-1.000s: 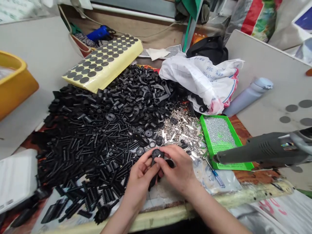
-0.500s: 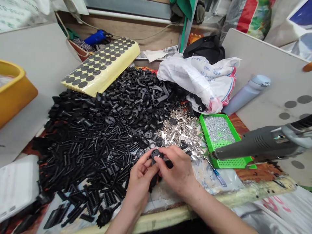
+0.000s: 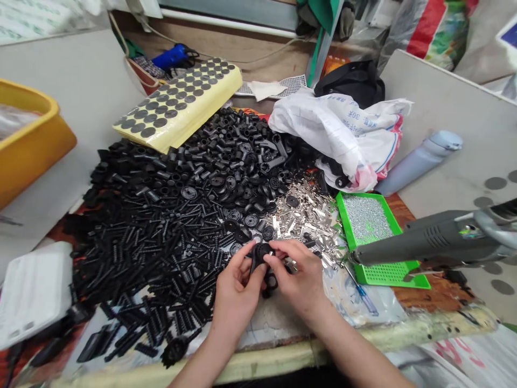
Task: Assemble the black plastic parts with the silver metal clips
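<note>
Near the front edge of the table, my left hand (image 3: 238, 283) is closed around a black plastic part with a round head (image 3: 262, 252). My right hand (image 3: 301, 275) pinches at the right side of that head, where a small shiny bit shows at the fingertips; whether it is a separate metal piece I cannot tell. The part's lower end is partly hidden by my fingers. Just behind my hands lie several black round discs (image 3: 251, 221) and a heap of small silvery metal strips (image 3: 302, 218).
Black ribbed plastic pieces (image 3: 133, 237) cover the left. A green tray (image 3: 393, 275) with small metal bits stands right, beneath a grey electric screwdriver (image 3: 407, 241). A blue-handled screwdriver (image 3: 367, 299), bottle (image 3: 422, 161), white bag (image 3: 319, 118), sticker sheets (image 3: 177, 102) and yellow bin (image 3: 48, 132) surround the work.
The black part has turned in my hands, its round head now tilted differently. My right fingers have shifted to its right edge. The whole view has moved slightly.
</note>
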Demonstrator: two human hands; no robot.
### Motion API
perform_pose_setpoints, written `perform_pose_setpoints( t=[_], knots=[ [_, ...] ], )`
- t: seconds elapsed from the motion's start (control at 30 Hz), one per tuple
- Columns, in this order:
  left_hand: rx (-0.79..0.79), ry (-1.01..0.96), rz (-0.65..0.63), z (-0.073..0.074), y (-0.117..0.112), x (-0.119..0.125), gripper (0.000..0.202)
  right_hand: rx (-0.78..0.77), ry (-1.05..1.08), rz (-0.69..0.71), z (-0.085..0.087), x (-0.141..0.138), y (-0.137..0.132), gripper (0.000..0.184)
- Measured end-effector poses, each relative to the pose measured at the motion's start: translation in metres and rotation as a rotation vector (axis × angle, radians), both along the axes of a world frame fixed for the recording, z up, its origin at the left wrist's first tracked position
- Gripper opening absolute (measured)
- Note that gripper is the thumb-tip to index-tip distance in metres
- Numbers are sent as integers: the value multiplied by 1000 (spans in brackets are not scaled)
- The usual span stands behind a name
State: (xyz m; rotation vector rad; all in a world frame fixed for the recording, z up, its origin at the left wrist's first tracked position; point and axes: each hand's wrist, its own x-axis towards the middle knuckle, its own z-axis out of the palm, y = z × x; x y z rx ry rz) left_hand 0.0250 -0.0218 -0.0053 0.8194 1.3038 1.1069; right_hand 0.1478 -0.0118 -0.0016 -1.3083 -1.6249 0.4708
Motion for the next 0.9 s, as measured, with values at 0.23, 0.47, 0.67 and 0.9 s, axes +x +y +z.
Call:
perform_pose_setpoints(
  t=[0.23,0.47,0.67,0.9],
  knots=[
    [124,230,-3,-4,-1,1,47,-107,124,5,-7,2,0,13],
    [197,448,-7,-15,-3,-2,49,-150,137,-3,-15,4,0,14],
    [163,372,14,-14,-5,-1,52,-132,147,-6,-16,2,0,15],
    [152,377,33,-13,-7,1,52,-142,170,-35,-20,3,1,15]
  ],
)
